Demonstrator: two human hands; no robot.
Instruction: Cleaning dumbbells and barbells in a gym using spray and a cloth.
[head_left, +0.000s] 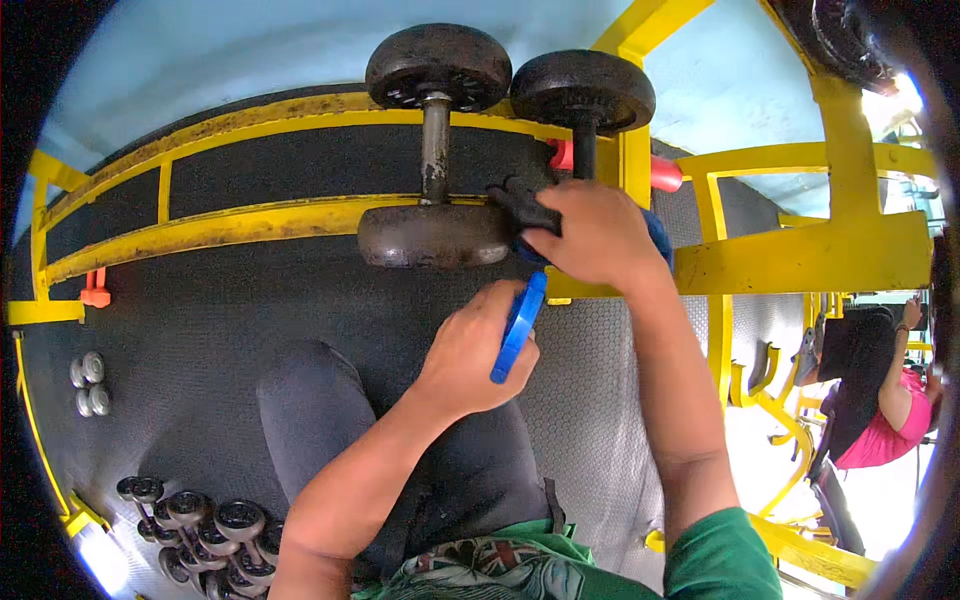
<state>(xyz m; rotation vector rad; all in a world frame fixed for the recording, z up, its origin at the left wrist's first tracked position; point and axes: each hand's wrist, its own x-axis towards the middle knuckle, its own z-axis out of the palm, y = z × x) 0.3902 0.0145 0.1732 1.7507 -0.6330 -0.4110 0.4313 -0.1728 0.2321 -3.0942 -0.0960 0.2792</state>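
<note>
My left hand (476, 352) grips a blue plastic object (519, 328), seen nearly edge-on, so its kind is unclear. Bunched dark cloth (527, 204) is in my right hand (600, 234), over the near end of a black dumbbell. That dumbbell's far head (582, 90) and handle (585, 150) show, while its near head is mostly hidden by my hand and the cloth. Dark blue material (658, 236) peeks out beside my right wrist. Just left, a second dumbbell (435, 150) with a worn metal handle lies across both rails of a yellow rack (277, 225).
Red dumbbells (96, 289) (665, 173) sit low by the rack. Small grey dumbbells (91, 384) and several black dumbbells (217, 532) lie on the black rubber floor (202, 330). A yellow beam (802, 259) extends right. A person in pink (889, 424) is on equipment at far right.
</note>
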